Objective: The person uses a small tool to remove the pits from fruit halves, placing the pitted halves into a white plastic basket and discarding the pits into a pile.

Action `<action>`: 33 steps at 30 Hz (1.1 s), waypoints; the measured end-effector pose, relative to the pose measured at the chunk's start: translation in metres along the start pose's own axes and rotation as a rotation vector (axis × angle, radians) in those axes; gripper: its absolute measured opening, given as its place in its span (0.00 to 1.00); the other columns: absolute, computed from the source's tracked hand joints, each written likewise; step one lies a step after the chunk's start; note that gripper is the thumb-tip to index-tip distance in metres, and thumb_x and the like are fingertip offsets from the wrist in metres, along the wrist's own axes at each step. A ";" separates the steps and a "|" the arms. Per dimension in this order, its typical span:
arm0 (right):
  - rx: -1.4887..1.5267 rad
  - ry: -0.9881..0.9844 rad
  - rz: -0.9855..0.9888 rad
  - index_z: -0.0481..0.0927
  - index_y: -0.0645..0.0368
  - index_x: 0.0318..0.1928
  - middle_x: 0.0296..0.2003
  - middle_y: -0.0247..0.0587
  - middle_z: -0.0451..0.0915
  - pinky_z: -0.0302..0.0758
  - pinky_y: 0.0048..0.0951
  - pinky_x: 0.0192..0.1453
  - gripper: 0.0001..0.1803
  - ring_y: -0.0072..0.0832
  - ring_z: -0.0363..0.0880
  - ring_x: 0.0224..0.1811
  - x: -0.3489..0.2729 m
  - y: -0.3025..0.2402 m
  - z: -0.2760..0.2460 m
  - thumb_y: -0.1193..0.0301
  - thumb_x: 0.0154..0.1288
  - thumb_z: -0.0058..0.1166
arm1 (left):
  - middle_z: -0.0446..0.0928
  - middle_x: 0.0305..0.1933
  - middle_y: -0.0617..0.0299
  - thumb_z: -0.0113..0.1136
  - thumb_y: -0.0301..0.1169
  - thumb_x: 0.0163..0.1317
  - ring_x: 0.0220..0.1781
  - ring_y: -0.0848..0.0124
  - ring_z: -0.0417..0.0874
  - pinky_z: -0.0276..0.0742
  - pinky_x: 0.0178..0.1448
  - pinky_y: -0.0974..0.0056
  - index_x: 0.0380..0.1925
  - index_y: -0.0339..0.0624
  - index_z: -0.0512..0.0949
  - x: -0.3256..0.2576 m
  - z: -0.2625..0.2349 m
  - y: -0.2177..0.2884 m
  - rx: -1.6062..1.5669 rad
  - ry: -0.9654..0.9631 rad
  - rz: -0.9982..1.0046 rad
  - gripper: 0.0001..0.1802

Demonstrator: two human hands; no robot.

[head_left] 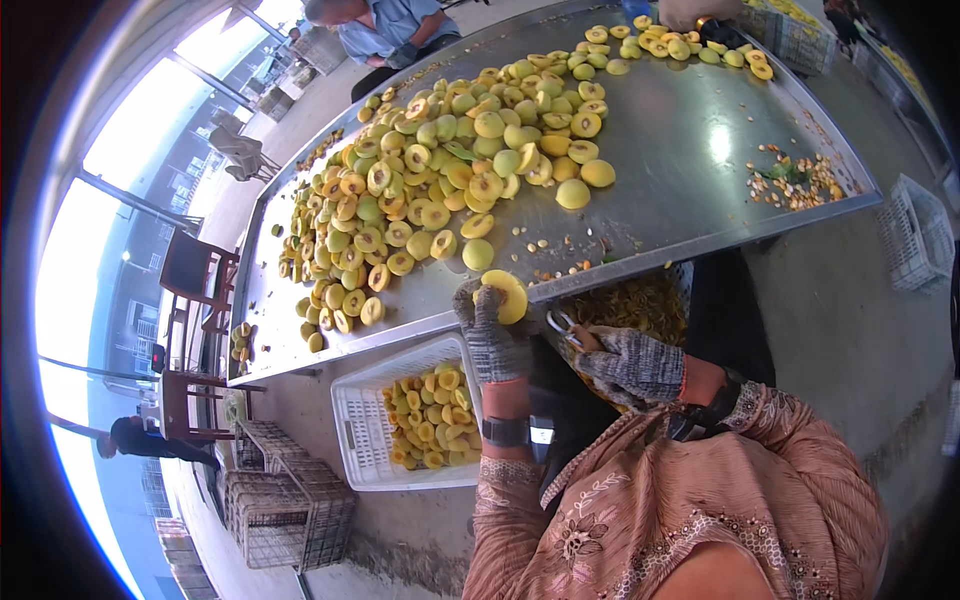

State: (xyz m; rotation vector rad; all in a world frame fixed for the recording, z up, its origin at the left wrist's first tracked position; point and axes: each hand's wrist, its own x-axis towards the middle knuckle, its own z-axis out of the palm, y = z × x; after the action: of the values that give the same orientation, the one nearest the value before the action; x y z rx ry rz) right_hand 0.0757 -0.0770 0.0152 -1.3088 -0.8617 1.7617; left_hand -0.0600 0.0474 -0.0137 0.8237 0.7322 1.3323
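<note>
Grey knitted gloves cover both of my hands. My left hand [494, 340] closes around a yellow peach half [510, 298] at the near edge of the metal table [660, 140]. To its right, my right hand [632, 362] grips a pitting tool [560, 322] with a curved metal end, which is apart from the fruit. A large heap of halved peaches [440, 150], many with the pits in them, covers the table's left and middle. Beneath the table edge, to the left, a white plastic crate [352, 440] contains peach halves with hollowed centres.
Loose pits [795, 182] lie at the table's right end. A container of yellowish scraps [645, 305] sits below my right hand. Stacked crates [290, 500] and a chair [195, 268] stand to the left; an empty white crate [915, 235] is at right. Another person [385, 35] sits across the table.
</note>
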 end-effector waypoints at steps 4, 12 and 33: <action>0.065 -0.027 -0.012 0.68 0.56 0.41 0.17 0.28 0.68 0.60 0.16 0.11 0.11 0.15 0.64 0.11 -0.001 0.003 0.008 0.64 0.62 0.47 | 0.66 0.40 0.60 0.53 0.33 0.55 0.41 0.68 0.72 0.75 0.39 0.64 0.43 0.49 0.64 -0.008 -0.011 -0.020 0.442 -0.067 0.360 0.15; 0.027 0.036 -0.014 0.68 0.56 0.40 0.16 0.28 0.67 0.60 0.17 0.11 0.09 0.15 0.64 0.11 -0.001 0.007 0.012 0.67 0.62 0.46 | 0.65 0.43 0.60 0.49 0.36 0.59 0.46 0.69 0.69 0.71 0.46 0.62 0.47 0.47 0.63 -0.034 0.000 -0.017 -0.078 0.020 -0.037 0.17; -0.885 0.156 -0.964 0.62 0.65 0.54 0.31 0.49 0.74 0.72 0.31 0.28 0.20 0.37 0.75 0.28 0.021 0.047 0.015 0.73 0.61 0.41 | 0.69 0.36 0.60 0.44 0.39 0.63 0.39 0.72 0.70 0.69 0.44 0.65 0.38 0.39 0.66 -0.057 0.011 -0.011 0.614 -0.024 0.344 0.14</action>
State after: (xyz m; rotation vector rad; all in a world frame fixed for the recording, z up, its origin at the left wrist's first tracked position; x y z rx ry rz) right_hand 0.0491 -0.0825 -0.0304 -1.1539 -1.8836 0.4976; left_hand -0.0505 -0.0104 -0.0180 1.5056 1.0349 1.4092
